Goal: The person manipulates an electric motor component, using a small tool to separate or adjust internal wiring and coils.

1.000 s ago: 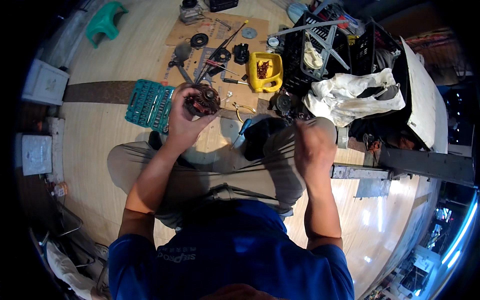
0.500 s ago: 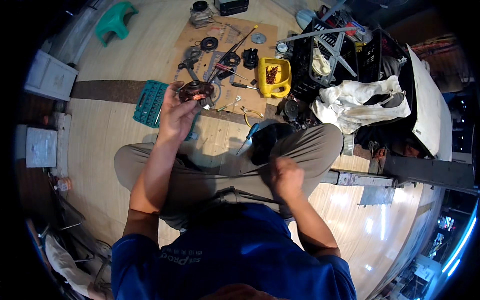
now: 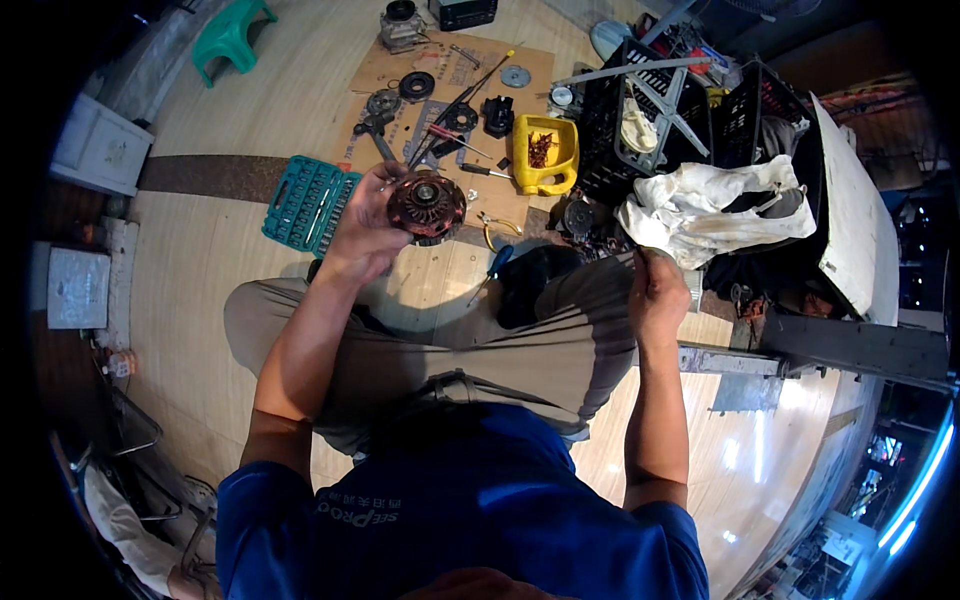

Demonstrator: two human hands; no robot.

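My left hand (image 3: 370, 240) grips a round motor part with copper windings (image 3: 425, 210), holding it up above my lap. My right hand (image 3: 660, 285) is closed at my right knee, beside a crumpled white cloth (image 3: 715, 205); what its fingers hold, if anything, I cannot make out. An open teal socket set (image 3: 300, 205) lies left of the part. A yellow cut-open jug (image 3: 555, 170) with small copper-coloured pieces, yellow-handled pliers (image 3: 498, 225) and a blue screwdriver (image 3: 498, 262) lie in front of me.
Cardboard (image 3: 370, 80) bears several tools and metal parts. Black crates (image 3: 600, 145) and a leaning white board (image 3: 855, 220) stand at the right, above a metal beam (image 3: 850, 345). A green plastic stool (image 3: 230, 40) is at upper left, a white cabinet (image 3: 95, 145) at the left edge.
My left hand has turned the motor part, and its round face now points upward. My right hand swung inward over my lap, then back out to the right knee.
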